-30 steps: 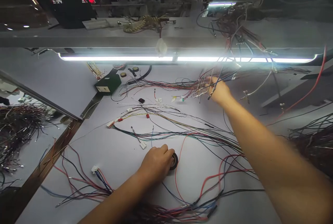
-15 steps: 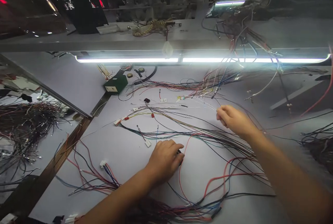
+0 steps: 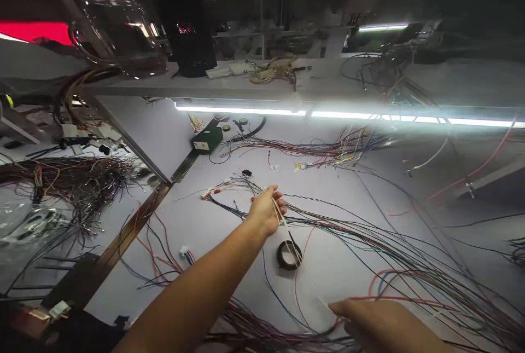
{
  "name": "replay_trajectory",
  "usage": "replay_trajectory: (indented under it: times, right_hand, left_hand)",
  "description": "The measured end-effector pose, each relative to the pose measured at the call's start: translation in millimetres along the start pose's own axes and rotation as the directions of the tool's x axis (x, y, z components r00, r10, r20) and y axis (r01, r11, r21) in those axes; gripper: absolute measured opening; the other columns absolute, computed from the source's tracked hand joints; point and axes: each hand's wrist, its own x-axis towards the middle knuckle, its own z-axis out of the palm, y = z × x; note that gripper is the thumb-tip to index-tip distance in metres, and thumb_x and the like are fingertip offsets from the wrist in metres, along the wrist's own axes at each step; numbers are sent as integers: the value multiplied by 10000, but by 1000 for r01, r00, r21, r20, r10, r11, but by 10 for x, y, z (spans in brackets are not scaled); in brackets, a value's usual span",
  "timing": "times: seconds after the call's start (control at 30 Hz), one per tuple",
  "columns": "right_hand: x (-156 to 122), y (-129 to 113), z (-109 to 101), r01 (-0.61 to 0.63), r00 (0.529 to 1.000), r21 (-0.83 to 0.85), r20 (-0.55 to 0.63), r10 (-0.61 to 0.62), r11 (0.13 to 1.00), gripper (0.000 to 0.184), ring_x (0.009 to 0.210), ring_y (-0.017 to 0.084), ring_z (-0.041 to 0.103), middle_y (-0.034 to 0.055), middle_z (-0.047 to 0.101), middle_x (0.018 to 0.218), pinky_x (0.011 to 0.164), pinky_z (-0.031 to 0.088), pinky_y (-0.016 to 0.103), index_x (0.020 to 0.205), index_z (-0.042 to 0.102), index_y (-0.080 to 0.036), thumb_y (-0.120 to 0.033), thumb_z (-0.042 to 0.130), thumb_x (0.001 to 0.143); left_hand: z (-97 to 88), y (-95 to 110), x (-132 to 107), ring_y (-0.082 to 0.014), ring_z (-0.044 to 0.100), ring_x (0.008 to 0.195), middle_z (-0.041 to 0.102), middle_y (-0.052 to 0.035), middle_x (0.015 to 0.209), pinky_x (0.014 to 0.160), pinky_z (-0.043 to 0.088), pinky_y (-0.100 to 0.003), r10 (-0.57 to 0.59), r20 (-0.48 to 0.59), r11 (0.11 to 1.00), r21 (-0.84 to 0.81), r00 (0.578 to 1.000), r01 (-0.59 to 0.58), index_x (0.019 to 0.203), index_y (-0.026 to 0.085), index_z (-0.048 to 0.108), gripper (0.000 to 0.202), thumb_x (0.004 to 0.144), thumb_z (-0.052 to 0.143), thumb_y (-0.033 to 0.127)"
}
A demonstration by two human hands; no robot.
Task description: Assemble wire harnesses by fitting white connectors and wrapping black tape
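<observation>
Thin white wires (image 3: 283,220) run from my left hand (image 3: 266,212) down to my right hand (image 3: 371,323). The left hand is closed around them, fingers curled, above the middle of the bench. At the lower right, my right hand pinches the wires' other stretch; it is blurred. Below my left hand a roll of black tape (image 3: 281,259) lies on the bench, and the white wires cross over it. A bundle of dark and coloured wires (image 3: 348,227) passes behind the left hand, with a white connector (image 3: 205,194) at its left end. Near that end sits a small black connector (image 3: 246,173).
A green box (image 3: 207,140) stands at the back left. Another wire bundle (image 3: 283,146) lies along the back, beneath a lit tube lamp (image 3: 246,110). Red and dark wires (image 3: 250,320) gather at the front. A heap of brown wires (image 3: 82,178) lies beyond the left divider.
My left hand has left the tape roll, moved up and closed on the white wires. My right hand has come down towards the front with the wires. The view has shifted left.
</observation>
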Motion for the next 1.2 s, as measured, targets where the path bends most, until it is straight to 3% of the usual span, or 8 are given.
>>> replay_trajectory:
  times: [0.1,0.23,0.47,0.77,0.9,0.97,1.07,1.2]
  right_hand:
    - [4,10,14,-43,993,-30,109,46,999,292,793,240,699,20,741,870,677,509,297,997,692,-310,-180,487,836]
    - [136,-84,-140,-87,996,108,-14,89,990,324,986,235,647,36,695,1099,836,497,321,1201,608,-325,-355,467,910]
    - [693,-365,-368,5,987,408,-149,61,913,379,1097,242,577,67,638,1187,955,449,393,1180,606,-269,-503,470,914]
    - [1451,-1037,-394,221,975,935,-208,-76,277,399,1109,211,546,66,616,1174,959,434,383,1173,608,-231,-502,566,884]
    - [1582,-1315,-371,241,970,966,-239,-34,94,271,821,145,578,16,624,941,760,470,302,919,629,-213,-468,650,829]
    - [1594,-1321,-377,255,962,952,-267,51,171,329,738,140,542,15,605,880,677,454,293,853,609,-204,-528,641,807]
    - [1515,-1205,-473,271,887,846,-405,222,459,394,667,130,454,24,585,823,609,400,276,808,620,-194,-579,678,741]
    - [1242,-1026,-689,315,822,860,-458,339,401,318,559,126,345,24,524,751,492,304,303,794,547,-246,-534,677,761]
  left_hand:
    - [-110,402,173,-46,326,361,408,64,598,361,230,-161,46,16,998,-49,999,-46,849,191,442,145,965,359,215]
    - [-236,801,100,-32,194,333,307,94,562,333,132,-162,151,201,985,-118,968,-129,832,192,472,217,979,391,329]
    - [-332,903,-288,-27,168,338,278,94,557,327,95,-164,120,452,993,-45,884,-112,778,167,492,236,958,454,315]
    - [-724,526,-845,-46,175,417,267,83,525,379,121,-173,-12,726,918,281,687,-280,753,154,554,318,867,583,450]
    - [-873,414,-1014,-75,292,475,354,49,558,453,253,-207,63,712,836,346,700,-427,810,148,625,362,875,552,497]
    - [-955,402,-1117,-125,469,673,517,-32,759,634,389,-259,216,676,710,387,705,-589,872,161,678,370,890,526,498]
    - [-1145,413,-1275,-205,464,1041,519,-87,1095,879,362,-307,439,536,552,473,721,-687,963,195,718,362,907,502,480]
    - [-1485,405,-1454,-134,446,692,525,-36,825,660,359,-269,415,236,730,491,879,-476,1042,178,691,402,879,534,509]
